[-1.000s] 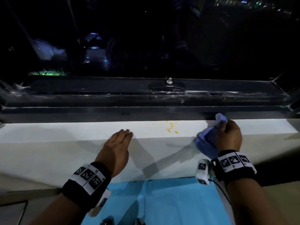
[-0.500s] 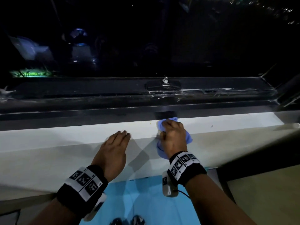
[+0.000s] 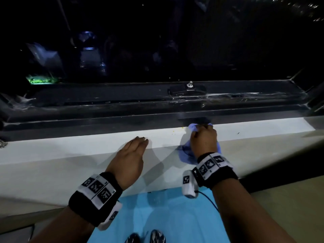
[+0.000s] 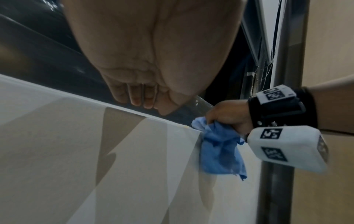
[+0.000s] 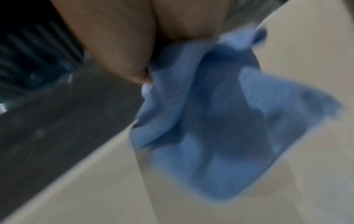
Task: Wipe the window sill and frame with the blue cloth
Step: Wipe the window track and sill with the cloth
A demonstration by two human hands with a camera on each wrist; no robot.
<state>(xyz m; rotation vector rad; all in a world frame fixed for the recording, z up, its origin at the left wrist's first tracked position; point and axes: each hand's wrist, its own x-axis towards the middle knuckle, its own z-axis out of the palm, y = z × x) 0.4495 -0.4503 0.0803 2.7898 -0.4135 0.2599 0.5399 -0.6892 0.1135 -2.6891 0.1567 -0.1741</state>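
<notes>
My right hand (image 3: 202, 135) grips the bunched blue cloth (image 3: 185, 153) and presses it on the white window sill (image 3: 87, 144), against the dark window frame (image 3: 122, 118). Part of the cloth hangs over the sill's front edge. A few yellow specks (image 3: 175, 132) lie just left of the cloth. My left hand (image 3: 138, 142) rests flat on the sill's edge, fingers straight, holding nothing. The left wrist view shows the left fingers (image 4: 134, 97) on the edge and the cloth (image 4: 220, 151) dangling from the right hand (image 4: 226, 116). In the blurred right wrist view the cloth (image 5: 210, 121) fills the middle.
A black latch handle (image 3: 187, 89) sits on the frame behind the right hand. Cobwebs (image 3: 19, 102) cling to the frame's left end. The glass above is dark. A light blue mat (image 3: 157, 216) lies on the floor below, with my shoes (image 3: 145, 237) on it.
The right hand swept the cloth leftwards along the sill over the patch of yellow crumbs; only a few specks show now. The left hand stayed on the sill's edge.
</notes>
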